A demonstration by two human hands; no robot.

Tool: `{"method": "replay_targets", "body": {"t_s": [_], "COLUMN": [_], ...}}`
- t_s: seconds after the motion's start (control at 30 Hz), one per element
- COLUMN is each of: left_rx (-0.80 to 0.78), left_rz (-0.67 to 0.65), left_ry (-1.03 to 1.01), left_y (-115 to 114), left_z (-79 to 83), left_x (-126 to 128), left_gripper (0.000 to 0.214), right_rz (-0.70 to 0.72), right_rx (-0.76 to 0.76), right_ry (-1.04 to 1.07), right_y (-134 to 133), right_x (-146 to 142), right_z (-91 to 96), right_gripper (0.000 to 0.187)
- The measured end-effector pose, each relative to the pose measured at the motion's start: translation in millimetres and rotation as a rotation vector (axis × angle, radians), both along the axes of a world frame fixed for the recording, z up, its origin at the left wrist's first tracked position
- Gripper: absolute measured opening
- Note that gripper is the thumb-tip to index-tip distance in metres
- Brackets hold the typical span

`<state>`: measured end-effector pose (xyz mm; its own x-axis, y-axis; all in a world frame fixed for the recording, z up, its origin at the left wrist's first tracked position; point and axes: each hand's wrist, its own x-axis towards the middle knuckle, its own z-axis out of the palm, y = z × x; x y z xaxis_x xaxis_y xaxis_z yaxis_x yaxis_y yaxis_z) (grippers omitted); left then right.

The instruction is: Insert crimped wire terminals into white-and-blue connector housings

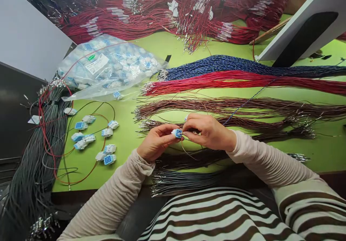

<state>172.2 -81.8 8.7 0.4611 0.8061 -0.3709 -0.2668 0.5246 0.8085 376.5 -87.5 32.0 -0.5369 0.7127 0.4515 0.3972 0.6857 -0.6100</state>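
In front of my body, my left hand (159, 140) pinches a small blue-and-white connector housing (177, 133) between thumb and fingertips. Its blue face, dotted with holes, is turned toward my right hand (207, 131). The fingers of that hand are closed at the connector's face on a thin wire, whose tip is hidden by the fingertips. A dark blue wire (250, 101) trails from behind the right hand up to the right. One thin reddish wire (186, 149) hangs in a curve below the connector.
Several connector housings (109, 159) lie at left among loose red and black wires. Behind them is a clear bag (127, 59) of connectors. Blue (216, 64), red (216, 80), brown (229, 106) and grey wire bundles (183, 178) stretch across the green table. A white panel (305, 21) stands at right.
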Motion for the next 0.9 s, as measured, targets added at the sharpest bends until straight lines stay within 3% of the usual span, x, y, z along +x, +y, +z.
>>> {"method": "replay_targets", "body": {"t_s": [0.5,0.9], "left_rx": [0.07,0.102], "left_rz": [0.035,0.035], "left_ry": [0.007,0.028], "left_y": [-1.8,-3.4], "left_z": [0.6,3.9], "left_x": [1.7,1.3], "left_gripper": [0.026,0.025], "right_rz": [-0.11,-0.107], "right_rx": [0.124,0.117], "right_ry": [-0.133,-0.069], "right_y": [-5.9,-3.2], "right_x": [-7.0,-3.8], "right_z": [0.4,2.7], "right_gripper": [0.014,0.013]}}
